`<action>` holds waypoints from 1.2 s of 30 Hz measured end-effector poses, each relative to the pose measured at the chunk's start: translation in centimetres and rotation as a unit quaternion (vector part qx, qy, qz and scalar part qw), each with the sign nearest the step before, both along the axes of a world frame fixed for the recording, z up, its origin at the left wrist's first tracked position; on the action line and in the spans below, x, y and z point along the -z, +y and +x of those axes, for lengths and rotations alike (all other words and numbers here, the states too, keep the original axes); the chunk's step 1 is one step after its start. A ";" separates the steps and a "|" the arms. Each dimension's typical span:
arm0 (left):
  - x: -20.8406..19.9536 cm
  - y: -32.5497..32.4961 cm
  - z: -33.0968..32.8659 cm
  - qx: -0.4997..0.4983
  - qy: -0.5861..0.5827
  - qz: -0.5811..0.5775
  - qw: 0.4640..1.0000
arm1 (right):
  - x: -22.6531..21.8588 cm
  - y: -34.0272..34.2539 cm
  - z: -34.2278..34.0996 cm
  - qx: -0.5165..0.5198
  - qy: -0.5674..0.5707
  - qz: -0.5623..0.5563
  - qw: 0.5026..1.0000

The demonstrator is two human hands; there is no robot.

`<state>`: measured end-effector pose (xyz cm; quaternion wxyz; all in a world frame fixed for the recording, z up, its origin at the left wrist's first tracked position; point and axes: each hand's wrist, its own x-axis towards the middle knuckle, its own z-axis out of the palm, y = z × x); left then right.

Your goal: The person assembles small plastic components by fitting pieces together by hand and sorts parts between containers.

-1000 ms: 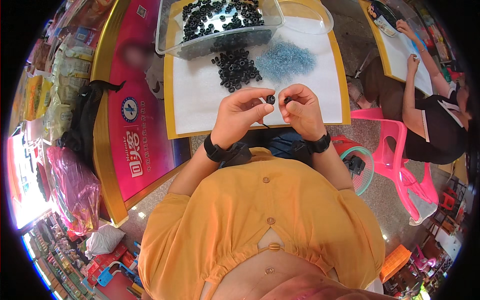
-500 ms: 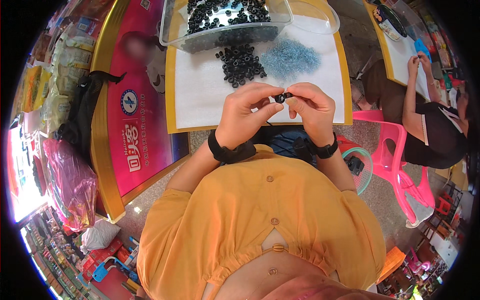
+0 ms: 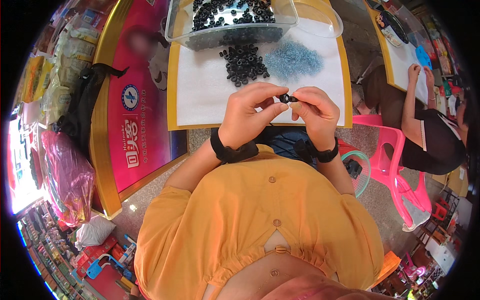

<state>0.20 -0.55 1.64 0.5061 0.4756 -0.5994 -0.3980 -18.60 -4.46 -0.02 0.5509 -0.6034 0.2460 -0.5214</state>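
Above the near edge of a white-covered board [image 3: 200, 102], my hands meet fingertip to fingertip. My left hand [image 3: 248, 114] pinches a small black ring-shaped piece [image 3: 284, 98] between thumb and index finger. My right hand [image 3: 318, 114] pinches at the right side of the same spot, where a second small black part touches the ring; whether the two are joined I cannot tell. Beyond my hands lie a heap of black ring-shaped pieces [image 3: 243, 65] and, to its right, a heap of tiny pale-blue clear beads [image 3: 294, 60].
A clear plastic tub [image 3: 232, 31] of more black pieces stands at the board's far side, beside a clear lid [image 3: 327, 31]. Left is a gold-edged pink panel [image 3: 125, 100]. Right are a pink chair [image 3: 397, 145], a green basket [image 3: 367, 172] and a co-worker [image 3: 435, 130] at another table.
The whole view has shifted slightly. My hands stay together with the black parts between their fingertips. The co-worker's hands have moved a little farther apart.
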 end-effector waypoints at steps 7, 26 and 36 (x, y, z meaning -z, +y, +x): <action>-0.3 -0.1 0.0 0.006 -0.022 -0.027 0.999 | 0.3 0.0 -0.3 0.008 0.021 -0.024 0.999; -0.2 0.0 -0.3 -0.024 -0.102 -0.135 0.985 | -0.2 0.4 -0.1 -0.017 -0.021 0.074 0.997; -0.6 -0.6 -0.8 -0.010 -0.108 -0.175 0.979 | 1.3 -1.0 -0.7 -0.239 -0.207 0.391 0.865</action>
